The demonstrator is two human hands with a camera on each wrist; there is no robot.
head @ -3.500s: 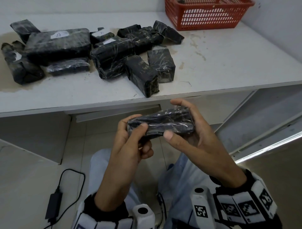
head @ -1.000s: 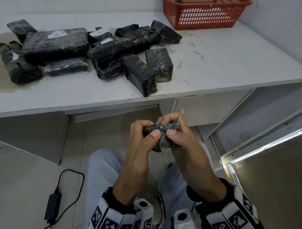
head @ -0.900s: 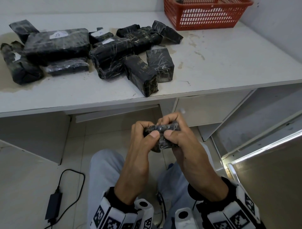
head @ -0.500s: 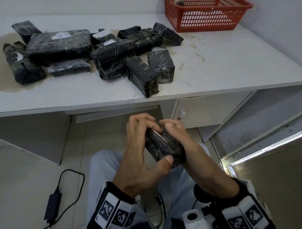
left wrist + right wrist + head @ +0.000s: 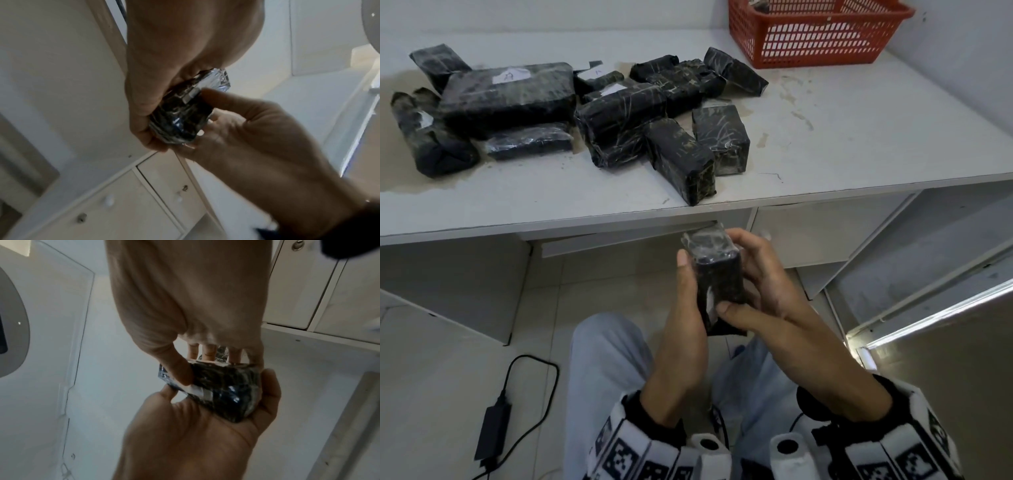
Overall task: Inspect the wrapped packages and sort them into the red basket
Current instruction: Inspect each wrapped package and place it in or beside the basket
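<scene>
A small package wrapped in black film [image 5: 717, 277] stands on end between my two hands, below the table's front edge and over my lap. My left hand [image 5: 688, 298] grips its left side, thumb up along the edge. My right hand [image 5: 760, 274] wraps its right side, thumb across the lower front. The left wrist view shows the package [image 5: 185, 116] gripped by both hands, as does the right wrist view [image 5: 222, 386]. The red basket [image 5: 822, 51] stands at the table's far right. Several black wrapped packages [image 5: 619, 113] lie piled on the table's left half.
The white table [image 5: 859, 130] has bare surface between the pile and the basket. One package [image 5: 681, 161] reaches the front edge. An open white cabinet [image 5: 893, 257] stands at the right under the table. A black charger with its cable [image 5: 493, 431] lies on the floor.
The package has been turned from lying crosswise, through a slant, to standing on end. My left thumb moved from its lower end to its upper left edge, my right thumb to its lower front.
</scene>
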